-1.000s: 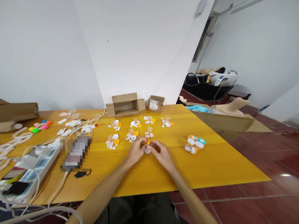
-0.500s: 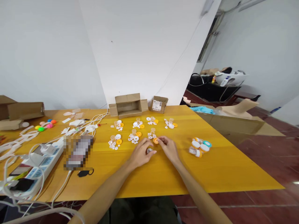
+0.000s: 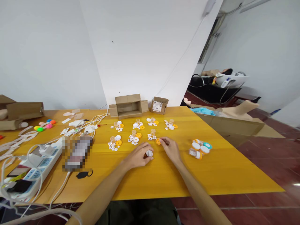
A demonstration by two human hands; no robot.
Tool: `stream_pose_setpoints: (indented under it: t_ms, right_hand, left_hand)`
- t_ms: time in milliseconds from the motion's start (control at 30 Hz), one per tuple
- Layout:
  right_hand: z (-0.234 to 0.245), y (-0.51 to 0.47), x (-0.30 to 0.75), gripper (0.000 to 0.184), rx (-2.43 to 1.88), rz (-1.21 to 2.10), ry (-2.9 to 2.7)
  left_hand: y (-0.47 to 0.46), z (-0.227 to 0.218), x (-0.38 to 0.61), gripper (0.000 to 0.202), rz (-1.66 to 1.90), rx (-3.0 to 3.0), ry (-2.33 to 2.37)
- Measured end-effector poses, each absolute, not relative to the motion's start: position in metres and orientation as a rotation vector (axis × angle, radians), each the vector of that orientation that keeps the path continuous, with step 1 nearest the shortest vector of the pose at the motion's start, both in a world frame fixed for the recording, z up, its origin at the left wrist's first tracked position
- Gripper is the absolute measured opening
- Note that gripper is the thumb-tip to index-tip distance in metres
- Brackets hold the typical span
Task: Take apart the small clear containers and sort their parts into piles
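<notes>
My left hand is curled around a small clear jar that stands on the table; something whitish shows in its round top. My right hand pinches an orange ring-shaped lid at its right edge, just above or on the table; which, I cannot tell. Beyond the hands lies a small group of white perforated discs with a clear cup. To its left sits another group with an orange lid and a white disc.
Several closed jars with orange, white and teal lids cluster at right. More part groups stand further back, before an open cardboard box and a smaller carton. A power strip, cables and a blurred phone occupy the left.
My right hand has shifted the orange lid slightly right, away from my left hand. My left fingers have settled around the jar, whose top now shows more fully.
</notes>
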State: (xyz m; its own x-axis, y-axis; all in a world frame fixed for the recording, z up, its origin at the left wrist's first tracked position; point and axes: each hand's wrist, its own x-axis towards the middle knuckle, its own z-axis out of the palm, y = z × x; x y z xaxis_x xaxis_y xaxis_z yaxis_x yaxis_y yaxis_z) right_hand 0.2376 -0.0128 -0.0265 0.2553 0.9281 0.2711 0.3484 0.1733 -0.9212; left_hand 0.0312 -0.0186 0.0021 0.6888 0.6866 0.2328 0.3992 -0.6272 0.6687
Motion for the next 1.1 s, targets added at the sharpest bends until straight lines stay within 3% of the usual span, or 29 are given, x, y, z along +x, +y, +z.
stream_pose_setpoints:
  t_ms: [500, 900, 1100]
  right_hand:
    - [-0.016, -0.034, 0.225, 0.032, -1.358, 0.425, -1.458]
    - [-0.007, -0.053, 0.212, 0.017, -1.265, 0.696, -1.882]
    - [-0.012, -0.042, 0.213, 0.009, -1.290, 0.782, -1.897]
  left_hand:
    - [-0.016, 0.000, 0.022, 0.013, 0.713, 2.285, 0.897]
    - [-0.018, 0.005, 0.024, 0.009, 0.656, 2.357, 0.951]
    - [-0.016, 0.003, 0.024, 0.019, 0.629, 2.317, 0.930]
